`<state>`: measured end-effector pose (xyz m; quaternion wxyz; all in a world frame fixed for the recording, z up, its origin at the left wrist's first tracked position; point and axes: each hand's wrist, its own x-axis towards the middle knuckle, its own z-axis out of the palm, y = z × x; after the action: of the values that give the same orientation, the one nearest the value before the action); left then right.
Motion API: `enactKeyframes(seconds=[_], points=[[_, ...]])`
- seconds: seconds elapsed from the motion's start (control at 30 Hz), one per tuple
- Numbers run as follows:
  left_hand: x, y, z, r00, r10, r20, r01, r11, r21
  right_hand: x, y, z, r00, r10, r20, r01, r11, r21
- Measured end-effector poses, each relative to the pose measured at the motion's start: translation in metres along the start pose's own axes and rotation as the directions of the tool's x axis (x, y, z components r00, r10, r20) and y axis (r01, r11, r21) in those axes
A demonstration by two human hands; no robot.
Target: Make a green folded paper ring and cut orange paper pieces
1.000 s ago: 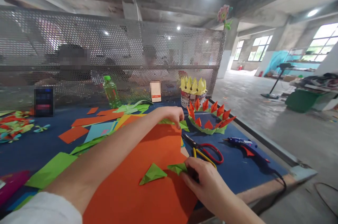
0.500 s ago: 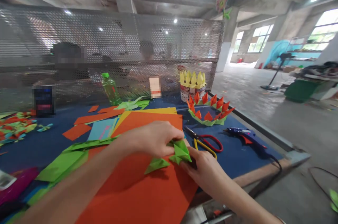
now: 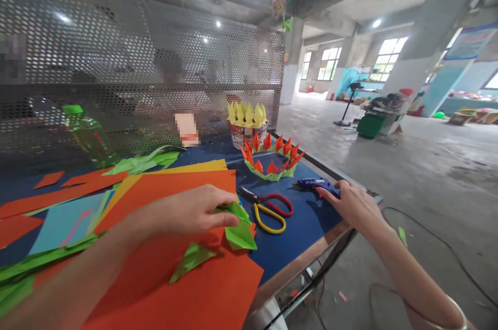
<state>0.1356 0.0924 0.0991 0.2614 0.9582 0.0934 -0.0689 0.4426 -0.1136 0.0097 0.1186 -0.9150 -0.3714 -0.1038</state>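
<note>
Blue covers the work surface. On it, nearest the viewer, lies a large orange paper sheet, flat and uncut as far as can be seen. Further back sits a green paper ring with red-orange folded points; points stand around it, so it looks nearly or fully made. Behind that, a pale yellow paper crown of pointed petals tops a round patterned container and also looks finished.

Metal scissors with one red and one yellow handle lie unused beside the orange sheet. To their right, the right hand is at the rear of a dark blue glue gun; whether its grip is closed is hard to tell.

Smallest are two bright green folded paper pieces. The left hand pinches one, the held green piece; the loose green piece rests on the orange sheet. Both seem folded but unattached, so joining them appears left to do.
</note>
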Motion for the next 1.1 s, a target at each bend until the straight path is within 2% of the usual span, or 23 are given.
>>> enactKeyframes(seconds=[0.1,0.23,0.4,0.5,0.57,0.63,0.73,0.8,0.97,1.1], points=[[0.002,-0.004,0.002,1.000,-0.006,-0.027,0.007,0.999,0.034,0.011,0.002,0.010,0.996,0.027,0.089,-0.025,0.999,-0.025],[0.001,-0.003,0.001,0.998,-0.016,-0.055,0.016,1.000,0.004,0.018,-0.003,0.013,0.989,0.044,0.140,-0.044,0.999,-0.010],[-0.004,0.005,-0.005,0.997,-0.041,-0.072,0.040,0.999,-0.012,0.013,0.007,0.008,0.989,0.011,0.147,-0.036,0.986,0.164],[-0.006,0.014,-0.005,0.995,-0.042,-0.092,0.045,0.998,0.036,-0.010,0.003,0.006,0.996,-0.017,0.089,-0.011,0.951,0.308],[-0.006,0.021,-0.001,0.989,-0.069,-0.129,0.084,0.989,0.120,-0.033,-0.010,0.003,0.999,-0.024,0.030,0.010,0.918,0.396],[-0.006,0.029,0.004,0.978,-0.121,-0.168,0.159,0.958,0.237,-0.059,-0.027,0.000,0.990,0.037,-0.135,0.043,0.839,0.543],[-0.005,0.039,0.014,0.972,-0.144,-0.188,0.208,0.899,0.385,-0.089,-0.053,-0.004,0.968,0.110,-0.228,0.048,0.805,0.592],[-0.004,0.042,0.020,0.974,-0.111,-0.200,0.189,0.884,0.428,-0.101,-0.063,-0.002,0.955,0.131,-0.265,0.056,0.800,0.597],[-0.002,0.043,0.027,0.977,-0.100,-0.190,0.176,0.880,0.441,-0.113,-0.072,0.007,0.905,0.057,-0.421,0.165,0.867,0.471],[-0.001,0.043,0.027,0.978,-0.113,-0.177,0.179,0.891,0.418,-0.115,-0.078,0.010,0.905,0.021,-0.425,0.152,0.917,0.369]])
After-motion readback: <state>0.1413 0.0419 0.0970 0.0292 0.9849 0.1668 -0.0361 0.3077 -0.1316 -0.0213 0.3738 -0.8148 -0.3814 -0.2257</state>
